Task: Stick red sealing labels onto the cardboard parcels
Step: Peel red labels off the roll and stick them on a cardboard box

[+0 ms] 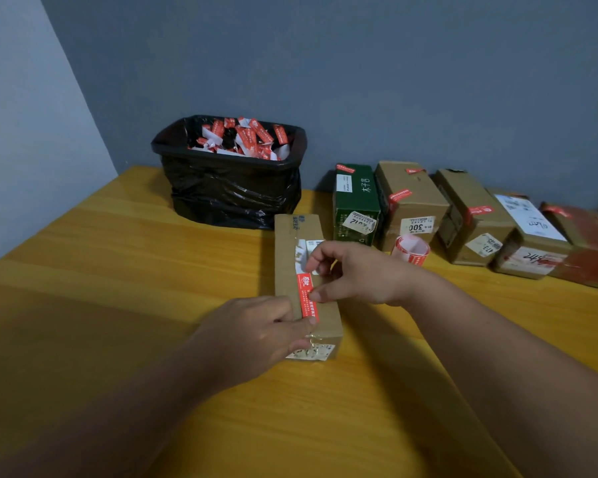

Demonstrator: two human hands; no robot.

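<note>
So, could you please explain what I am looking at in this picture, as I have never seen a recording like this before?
There is no machine here. A person wears a camera on the head, so this single picture looks forward and down at their own two hands.

They work at a yellow wooden table. The left hand presses the near end of a red sealing label onto a long cardboard parcel. The right hand pinches the label further up, where it seems to be laying it down.

Behind the parcel stands a bin lined with a black bag, full of red and white paper scraps. To the right a row of parcels stands along the wall, most already with red labels, one of them a green box. A roll of red labels lies in front of them.
</note>
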